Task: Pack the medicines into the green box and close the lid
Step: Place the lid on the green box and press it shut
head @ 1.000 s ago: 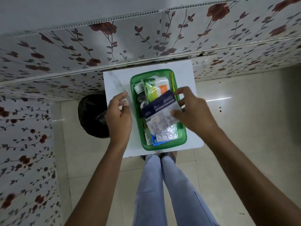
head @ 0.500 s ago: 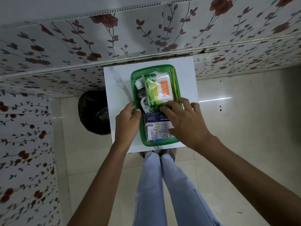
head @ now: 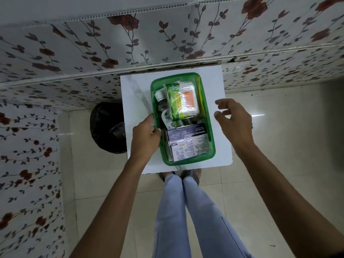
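Green box point(head: 212, 146) sits open on the white tabletop point(head: 214, 86), no lid on it. Near end: dark blue/white carton point(head: 188, 141) lying flat on top, "MEDICATED DRESSINGS" legible, rest of the print too small to read. Far end: clear pack of cotton swabs point(head: 188, 97) with an orange label, text not readable; just left of it a green pouch point(head: 174, 101), lettering too blurred to read. Left wall of the box: small bottle with a white cap point(head: 159, 94); below it a white sachet point(head: 168, 121) with a green logo, only partly visible. Left hand point(head: 147, 138) grips the left rim of the box, fingers curled over the edge beside the carton. Right hand point(head: 232, 118) is off the box, hovering over the tabletop at its right side, fingers loosely spread, holding nothing. Black bag point(head: 107, 127) on the floor left of the tabletop.
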